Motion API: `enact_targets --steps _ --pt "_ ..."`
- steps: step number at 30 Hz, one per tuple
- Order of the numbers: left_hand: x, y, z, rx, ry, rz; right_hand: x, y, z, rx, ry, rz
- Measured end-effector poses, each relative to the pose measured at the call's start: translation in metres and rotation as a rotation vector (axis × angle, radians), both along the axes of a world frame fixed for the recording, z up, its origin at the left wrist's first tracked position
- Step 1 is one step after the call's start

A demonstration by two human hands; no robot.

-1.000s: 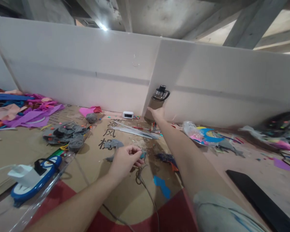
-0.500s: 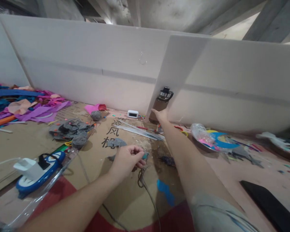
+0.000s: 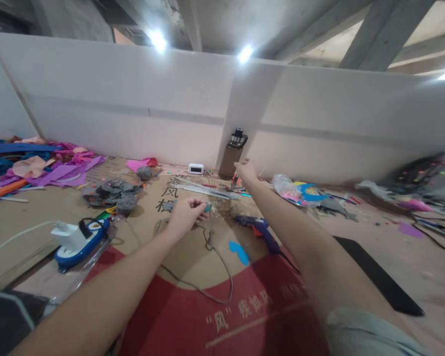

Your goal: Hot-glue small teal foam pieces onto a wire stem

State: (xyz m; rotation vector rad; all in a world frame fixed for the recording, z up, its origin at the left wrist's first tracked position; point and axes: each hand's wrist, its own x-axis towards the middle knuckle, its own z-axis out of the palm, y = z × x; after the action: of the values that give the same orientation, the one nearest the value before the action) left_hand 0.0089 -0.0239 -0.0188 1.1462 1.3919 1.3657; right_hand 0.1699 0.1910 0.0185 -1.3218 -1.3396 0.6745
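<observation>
My left hand (image 3: 185, 217) is above the cardboard (image 3: 193, 267), thumb and fingers pinched on a small teal piece (image 3: 207, 207). A thin grey cord (image 3: 226, 269) trails on the cardboard below it. My right hand (image 3: 247, 171) is just right of a brown bottle (image 3: 230, 160) with a black and silver lid. Its thumb and fingers look apart, with nothing visible between them. The bottle stands upright by the white partition. Just below this hand is an orange and black tool (image 3: 235, 182), its kind unclear. A blue glue gun (image 3: 265, 235) with an orange trigger lies left of my right forearm.
White strips (image 3: 207, 190) and a small white digital clock (image 3: 196, 169) lie towards the partition (image 3: 133, 104). On the left are grey yarn pieces (image 3: 113, 193), a blue power strip (image 3: 83, 247) and felt scraps (image 3: 52, 170). A black flat object (image 3: 381, 277) lies at right.
My right hand has let go of the bottle and moved to its right. My left hand keeps its pinch. The view has shifted, and the glue gun shows more fully.
</observation>
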Motion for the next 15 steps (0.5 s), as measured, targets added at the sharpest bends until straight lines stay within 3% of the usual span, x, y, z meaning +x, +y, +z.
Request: enact_targets --steps 5,8,10,12,15 --pt "0.000 -0.002 0.008 0.147 0.013 0.030 0.006 -0.091 -0.004 0.063 0.004 0.216" --pt "0.004 -0.009 0.015 0.216 0.201 0.031 0.002 -0.156 -0.017 0.173 0.042 0.519" --pt "0.007 -0.014 0.019 0.305 0.391 0.064 -0.002 -0.189 -0.026 0.148 0.086 0.642" --pt "0.009 -0.018 0.023 0.415 0.580 0.116 -0.006 -0.208 -0.034 0.068 0.156 0.690" --pt "0.010 -0.021 0.024 0.545 0.818 0.177 -0.009 -0.216 -0.040 -0.010 0.211 0.632"
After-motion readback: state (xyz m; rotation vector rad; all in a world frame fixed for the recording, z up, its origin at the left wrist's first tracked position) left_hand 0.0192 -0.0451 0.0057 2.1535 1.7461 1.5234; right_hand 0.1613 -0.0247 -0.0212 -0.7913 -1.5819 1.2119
